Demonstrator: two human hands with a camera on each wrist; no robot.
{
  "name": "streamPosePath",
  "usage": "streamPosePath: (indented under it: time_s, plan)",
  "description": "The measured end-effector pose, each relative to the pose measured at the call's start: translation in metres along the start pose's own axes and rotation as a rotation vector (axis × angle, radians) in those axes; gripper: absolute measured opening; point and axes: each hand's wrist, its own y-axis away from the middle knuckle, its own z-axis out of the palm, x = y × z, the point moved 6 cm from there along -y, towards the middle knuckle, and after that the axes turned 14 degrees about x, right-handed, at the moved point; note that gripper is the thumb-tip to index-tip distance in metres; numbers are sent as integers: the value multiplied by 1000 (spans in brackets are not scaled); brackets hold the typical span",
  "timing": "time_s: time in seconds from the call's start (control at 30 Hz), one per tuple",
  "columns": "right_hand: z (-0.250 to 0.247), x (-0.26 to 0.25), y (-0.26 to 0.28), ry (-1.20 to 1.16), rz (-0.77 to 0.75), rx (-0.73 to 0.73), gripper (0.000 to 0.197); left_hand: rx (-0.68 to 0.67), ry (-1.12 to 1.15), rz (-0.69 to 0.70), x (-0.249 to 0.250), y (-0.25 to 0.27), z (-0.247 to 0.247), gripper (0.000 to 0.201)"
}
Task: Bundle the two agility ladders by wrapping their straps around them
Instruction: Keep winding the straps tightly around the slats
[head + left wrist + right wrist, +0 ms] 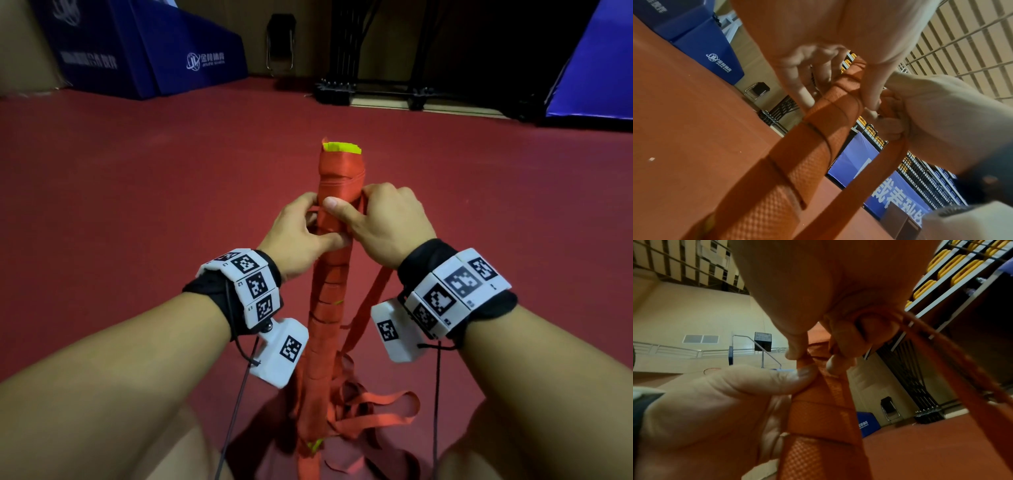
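Observation:
The orange agility-ladder bundle slants up and away from me over the red floor, yellow rungs showing at its far end. Strap turns wrap its whole length. My left hand grips the bundle from the left, its thumb lying across the wraps. My right hand holds it from the right, thumb over the top turn, fingers curled round the loose orange strap, which hangs down to a tangle of straps between my knees. In the wrist views, the left fingers press the bundle and the right fingers pinch the strap.
Blue padded blocks stand at the back left. A folding chair and a black wheeled rack are at the back, with a blue banner at the right. Open red floor lies on both sides.

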Motion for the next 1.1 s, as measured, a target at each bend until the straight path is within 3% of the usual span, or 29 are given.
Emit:
streamPosePath:
  time_s: [0.1,0.33,0.4,0.53,0.73,0.83,1.1]
  plan:
    - [0,1,1,78,39,31,76,11,10,20,2,1,-3,36]
    - [0,-6,4,108,53,54,70,-8,18,-7,-5,0,-4,29]
    - [-1,-9,5,123,49,61,67,7,47,-34,-4,1,-2,39]
    - [0,-11,3,24,37,44,82,70,60,-6,4,2,-3,52]
    - [-2,-15,1,-102,-75,-20,45,45,2,-2,4,2,5,50]
    - [-3,-11,2,-126,-82,-53,47,-4,4,-28,2,5,12,60]
    - [6,-5,-1,-60,-78,-67,57,8,-8,-21,-3,3,3,48]
